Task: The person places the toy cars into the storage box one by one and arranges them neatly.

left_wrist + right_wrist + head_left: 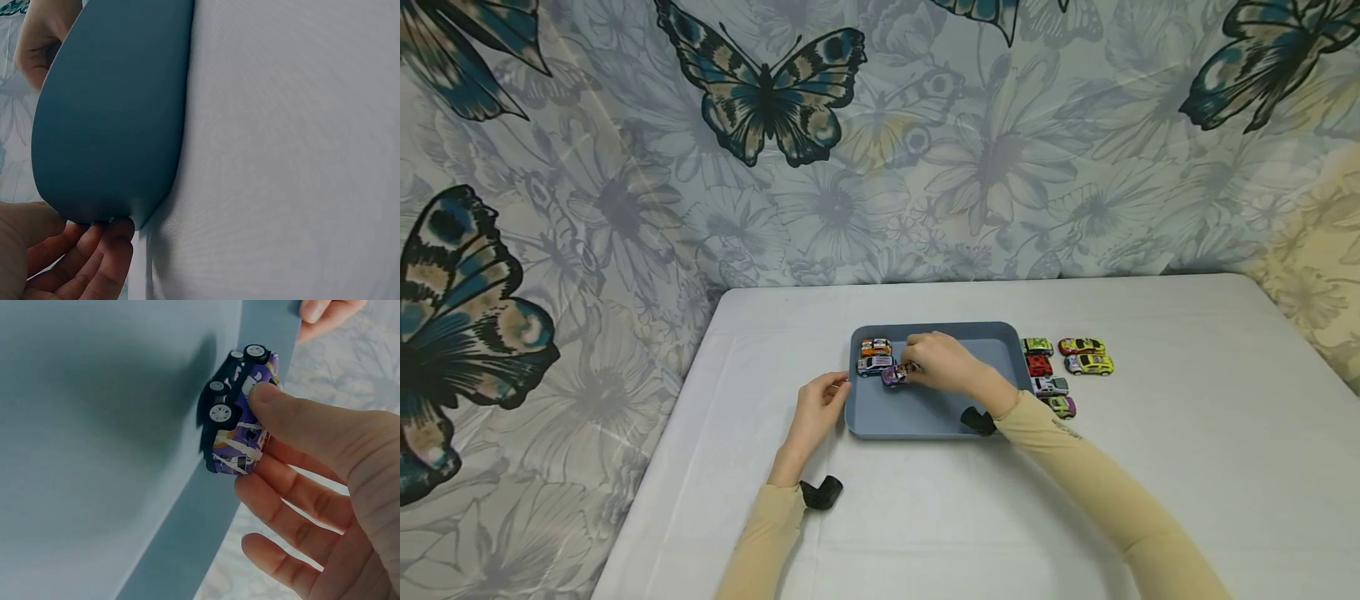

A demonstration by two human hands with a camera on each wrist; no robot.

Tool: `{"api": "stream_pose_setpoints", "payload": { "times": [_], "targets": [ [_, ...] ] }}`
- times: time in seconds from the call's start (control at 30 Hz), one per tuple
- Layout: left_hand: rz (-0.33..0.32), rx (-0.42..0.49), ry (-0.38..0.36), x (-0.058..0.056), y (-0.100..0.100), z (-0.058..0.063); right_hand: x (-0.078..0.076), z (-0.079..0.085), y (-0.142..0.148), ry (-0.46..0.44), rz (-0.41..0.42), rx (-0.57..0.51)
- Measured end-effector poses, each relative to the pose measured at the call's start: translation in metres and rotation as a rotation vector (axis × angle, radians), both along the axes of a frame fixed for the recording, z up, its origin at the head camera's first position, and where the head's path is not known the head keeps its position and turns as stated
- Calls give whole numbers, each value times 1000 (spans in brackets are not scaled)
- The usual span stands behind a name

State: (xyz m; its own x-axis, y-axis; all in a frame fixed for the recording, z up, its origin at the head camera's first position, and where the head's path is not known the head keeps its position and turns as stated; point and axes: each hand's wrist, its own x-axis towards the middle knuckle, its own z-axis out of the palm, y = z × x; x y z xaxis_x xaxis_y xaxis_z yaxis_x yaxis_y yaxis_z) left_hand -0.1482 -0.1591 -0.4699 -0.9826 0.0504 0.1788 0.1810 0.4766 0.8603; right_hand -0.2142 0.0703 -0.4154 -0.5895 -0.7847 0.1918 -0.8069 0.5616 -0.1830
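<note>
My right hand [943, 363] pinches a purple toy car [240, 425] between thumb and fingers, over the left part of a blue-grey tray [917, 421]. The right wrist view shows this car tilted, its wheels turned toward the tray. Beside it in the tray stand an orange toy car [876, 347] and a silver toy car [876, 366], one behind the other along the left wall. My left hand [818, 408] grips the tray's left edge, thumb on one side and curled fingers against the outer wall [100, 200] in the left wrist view.
Right of the tray, close to its wall, a green car [1037, 346], a red car [1039, 365], a grey car [1049, 386] and a purple-green car [1061, 407] form a column. Two yellow cars [1089, 364] stand farther right. A white cloth [1187, 467] covers the table.
</note>
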Motion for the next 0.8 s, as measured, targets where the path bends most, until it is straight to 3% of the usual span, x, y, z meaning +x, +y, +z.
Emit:
{"api": "stream_pose_setpoints", "payload": {
  "times": [0.57,0.8],
  "targets": [
    [-18,14,20,-1,0,-2,-6,-6,-30,-77,7,66],
    [-15,27,22,-1,-1,-2,-6,-6,-38,-70,5,84]
  ]
}}
